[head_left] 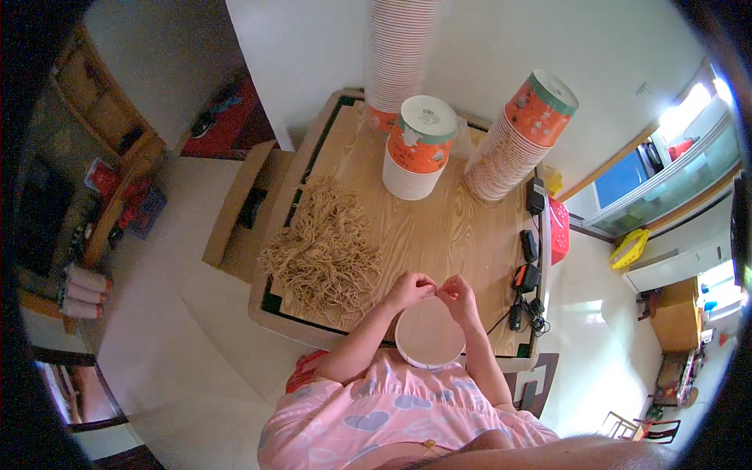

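My left hand [413,289] and my right hand [457,293] meet fingertip to fingertip near the table's front edge. Both are closed in a pinch, and whatever sits between the fingers is too small to make out. Just below them a round white paper bucket [429,337] rests against my body, its mouth facing up. To the left of my left hand lies a heap of tan cords [329,254]. Farther back stands a short upside-down stack of orange, green and white paper buckets [423,149].
A tall bucket stack [401,55] rises at the table's back, and another stack [517,137] leans at the back right. Black chargers and cables [526,278] line the right edge of the wooden table [423,235]. An open cardboard box [243,211] stands left of it.
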Demonstrator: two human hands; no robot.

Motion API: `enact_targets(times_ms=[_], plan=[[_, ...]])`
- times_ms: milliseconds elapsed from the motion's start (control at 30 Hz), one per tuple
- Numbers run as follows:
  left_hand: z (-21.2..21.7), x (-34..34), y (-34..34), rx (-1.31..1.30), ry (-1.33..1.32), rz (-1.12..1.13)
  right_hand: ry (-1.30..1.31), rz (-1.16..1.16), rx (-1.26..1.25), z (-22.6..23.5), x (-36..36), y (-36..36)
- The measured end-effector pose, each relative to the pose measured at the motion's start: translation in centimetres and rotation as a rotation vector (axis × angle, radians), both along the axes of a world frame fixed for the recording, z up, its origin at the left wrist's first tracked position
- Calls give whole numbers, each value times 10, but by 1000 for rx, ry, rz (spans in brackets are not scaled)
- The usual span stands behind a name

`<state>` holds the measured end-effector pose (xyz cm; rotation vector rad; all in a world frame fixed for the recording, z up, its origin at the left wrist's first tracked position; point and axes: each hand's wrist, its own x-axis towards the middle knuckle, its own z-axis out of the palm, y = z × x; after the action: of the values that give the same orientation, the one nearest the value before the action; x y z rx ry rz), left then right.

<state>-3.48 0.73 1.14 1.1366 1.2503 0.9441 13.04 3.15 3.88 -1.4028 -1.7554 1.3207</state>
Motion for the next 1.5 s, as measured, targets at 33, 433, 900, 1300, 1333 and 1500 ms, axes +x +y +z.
enact_targets(times_ms=[33,433,900,1300,1333,1500], plan=[[-1,0,0,0,1,2,2,5,12,0,-1,0],[5,1,-2,161,67,16,13,2,56,2,-2,-2],[19,2,-8,102,251,46,93,9,59,3,-8,-5],[4,-5,-4,109,109,-11,31,-4,104,5,-6,-5],[3,-5,-3,109,109,-12,20,-2,96,5,-6,-5],[7,-5,0,122,140,31,-134,116,37,17,-5,-3]])
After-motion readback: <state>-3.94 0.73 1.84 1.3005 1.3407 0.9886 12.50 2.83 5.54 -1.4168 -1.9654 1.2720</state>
